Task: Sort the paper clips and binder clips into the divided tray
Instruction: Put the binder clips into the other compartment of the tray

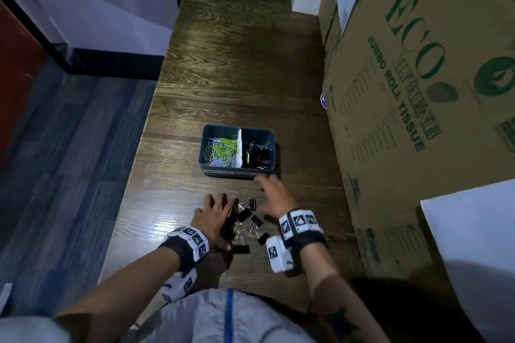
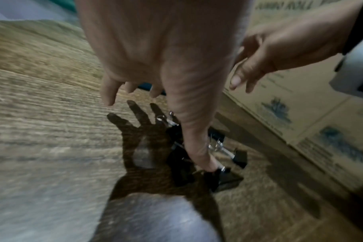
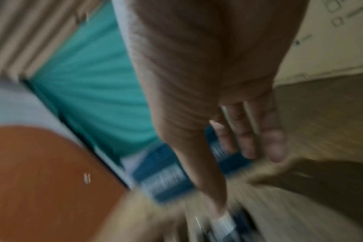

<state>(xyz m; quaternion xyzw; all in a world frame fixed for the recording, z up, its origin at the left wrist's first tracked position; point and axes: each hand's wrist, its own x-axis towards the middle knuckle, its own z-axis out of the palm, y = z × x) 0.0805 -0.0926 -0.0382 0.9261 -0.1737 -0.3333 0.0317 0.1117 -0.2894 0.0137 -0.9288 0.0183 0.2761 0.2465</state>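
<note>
A blue-grey divided tray (image 1: 201,145) stands on the wooden table. Its left compartment holds coloured paper clips (image 1: 223,149), its right compartment black binder clips (image 1: 256,154). Nearer to me lies a loose pile of black binder clips (image 1: 246,221). My left hand (image 1: 216,207) is spread over the pile's left side. In the left wrist view its thumb touches a binder clip (image 2: 224,176) while the fingers (image 2: 108,96) hang free. My right hand (image 1: 271,192) hovers with straight fingers between the pile and the tray's front wall, holding nothing. The right wrist view is blurred, showing straight fingers (image 3: 273,140) before the tray (image 3: 166,173).
Large cardboard boxes (image 1: 418,92) stand close along the table's right side, with a white sheet (image 1: 473,245) leaning in front. The table's left edge (image 1: 139,164) drops to a blue-grey floor. Bare wood lies behind the tray.
</note>
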